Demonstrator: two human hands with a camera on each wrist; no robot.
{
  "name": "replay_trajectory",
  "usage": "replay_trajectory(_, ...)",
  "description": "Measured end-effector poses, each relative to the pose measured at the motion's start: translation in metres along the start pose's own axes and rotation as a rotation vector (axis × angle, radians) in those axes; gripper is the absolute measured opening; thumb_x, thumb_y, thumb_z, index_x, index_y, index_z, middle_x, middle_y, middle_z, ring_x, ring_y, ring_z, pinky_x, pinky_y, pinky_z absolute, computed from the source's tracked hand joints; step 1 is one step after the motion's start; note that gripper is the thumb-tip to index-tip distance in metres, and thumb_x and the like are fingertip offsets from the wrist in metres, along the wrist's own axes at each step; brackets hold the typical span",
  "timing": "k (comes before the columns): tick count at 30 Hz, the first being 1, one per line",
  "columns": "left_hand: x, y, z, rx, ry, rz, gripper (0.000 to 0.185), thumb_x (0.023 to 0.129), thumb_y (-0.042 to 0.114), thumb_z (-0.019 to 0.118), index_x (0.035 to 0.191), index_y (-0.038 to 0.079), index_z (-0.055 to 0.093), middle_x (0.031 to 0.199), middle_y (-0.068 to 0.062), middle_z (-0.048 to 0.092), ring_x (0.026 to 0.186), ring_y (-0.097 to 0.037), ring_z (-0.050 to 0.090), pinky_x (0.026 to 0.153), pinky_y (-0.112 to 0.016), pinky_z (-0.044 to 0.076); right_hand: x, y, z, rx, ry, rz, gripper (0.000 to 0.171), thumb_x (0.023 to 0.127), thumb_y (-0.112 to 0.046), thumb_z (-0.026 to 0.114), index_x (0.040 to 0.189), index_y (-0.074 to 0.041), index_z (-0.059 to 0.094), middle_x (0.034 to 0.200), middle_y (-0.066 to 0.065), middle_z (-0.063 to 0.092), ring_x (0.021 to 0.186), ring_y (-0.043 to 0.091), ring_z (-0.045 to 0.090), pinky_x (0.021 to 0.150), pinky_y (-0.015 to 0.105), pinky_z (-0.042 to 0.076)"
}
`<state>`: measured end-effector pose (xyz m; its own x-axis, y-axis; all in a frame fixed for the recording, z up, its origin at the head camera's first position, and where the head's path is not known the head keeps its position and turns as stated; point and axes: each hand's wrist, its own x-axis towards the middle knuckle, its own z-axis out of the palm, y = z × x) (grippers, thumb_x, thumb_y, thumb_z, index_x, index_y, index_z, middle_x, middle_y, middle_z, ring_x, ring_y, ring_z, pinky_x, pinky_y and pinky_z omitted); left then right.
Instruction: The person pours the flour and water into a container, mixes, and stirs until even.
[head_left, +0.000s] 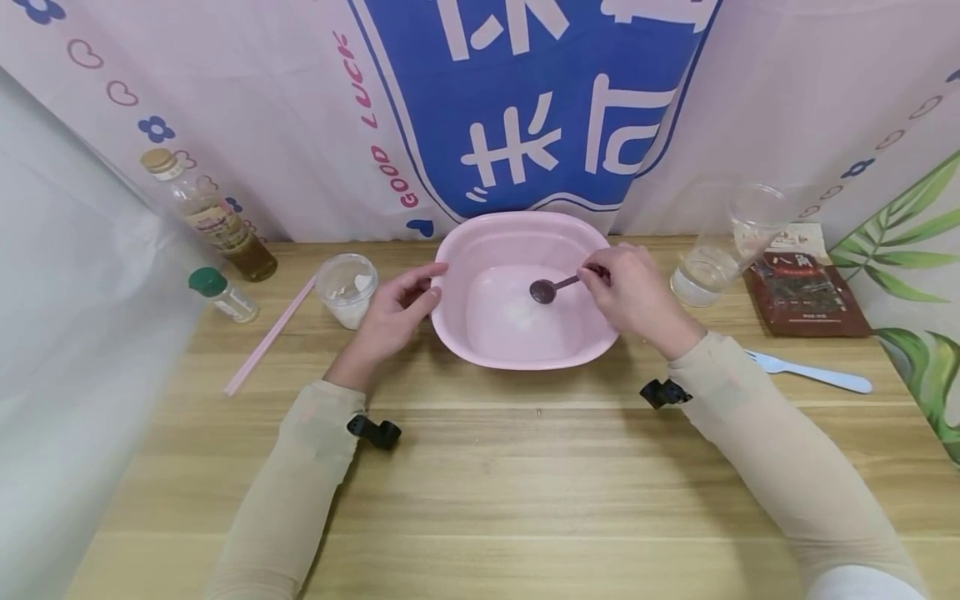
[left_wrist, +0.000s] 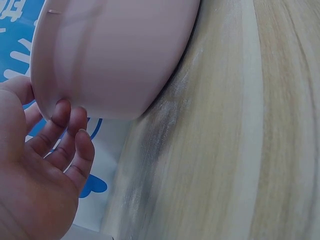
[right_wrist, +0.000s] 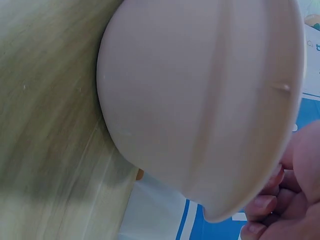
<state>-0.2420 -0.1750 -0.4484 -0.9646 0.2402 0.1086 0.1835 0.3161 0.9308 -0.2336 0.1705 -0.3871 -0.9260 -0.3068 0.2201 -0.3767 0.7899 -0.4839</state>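
Note:
A pink plastic basin (head_left: pixel 525 358) stands on the table in the head view, with a whitish patch on its floor. At its left side my left hand (head_left: pixel 393 312) holds the rim; in the left wrist view that hand (left_wrist: pixel 45 160) has its thumb at the rim and fingers bent against the outer wall. My right hand (head_left: pixel 637 287) pinches the handle of a small dark brown measuring spoon (head_left: pixel 543 291) over the basin, its bowl tilted toward the inside. In the right wrist view the basin wall (right_wrist: pixel 165 90) hides the spoon, and the right hand's fingers (right_wrist: pixel 262 202) are curled.
Left of the basin are an open clear jar of white powder (head_left: pixel 347 287), pink chopsticks (head_left: pixel 270 337), a green-capped shaker (head_left: pixel 223 293) and a corked oil bottle (head_left: pixel 221 221). To the right are clear cups (head_left: pixel 705 267), a brown food packet (head_left: pixel 808 293) and a light-blue fork (head_left: pixel 813 372).

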Motion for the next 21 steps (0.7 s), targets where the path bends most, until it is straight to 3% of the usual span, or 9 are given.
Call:
replay_trajectory(4, -0.0004, 0.0000, 0.0003, -0.005, -0.003, 0.001, 0.041, 0.109, 0.013, 0.060, 0.149, 0.005, 0.063, 0.117, -0.018, 0.063, 0.093, -0.015, 0.060, 0.080, -0.026, 0.056, -0.0010, -0.0015, 0.0011, -0.009, -0.030, 0.012, 0.020, 0.106, -0.011, 0.066, 0.102, 0.004, 0.079, 0.093, 0.020, 0.076, 0.090, 0.037, 0.064, 0.088, 0.051, 0.049)
replay_trajectory(9, -0.0008, 0.0010, 0.0010, -0.010, -0.002, 0.009, 0.041, 0.108, 0.011, 0.060, 0.149, 0.004, 0.063, 0.116, -0.018, 0.063, 0.091, -0.014, 0.059, 0.080, -0.028, 0.056, -0.0002, -0.0022, 0.0049, -0.016, -0.034, 0.005, 0.019, 0.106, -0.009, 0.066, 0.102, 0.004, 0.079, 0.093, 0.020, 0.076, 0.091, 0.037, 0.064, 0.098, 0.055, 0.047)
replay_trajectory(21, -0.0003, -0.0007, 0.0000, -0.006, 0.003, 0.011, 0.041, 0.109, 0.012, 0.060, 0.149, 0.005, 0.064, 0.117, -0.018, 0.064, 0.092, -0.015, 0.060, 0.080, -0.026, 0.056, 0.0037, -0.0080, 0.0071, -0.042, -0.033, 0.029, 0.020, 0.106, -0.008, 0.064, 0.103, 0.006, 0.078, 0.099, 0.023, 0.079, 0.096, 0.041, 0.069, 0.102, 0.056, 0.049)
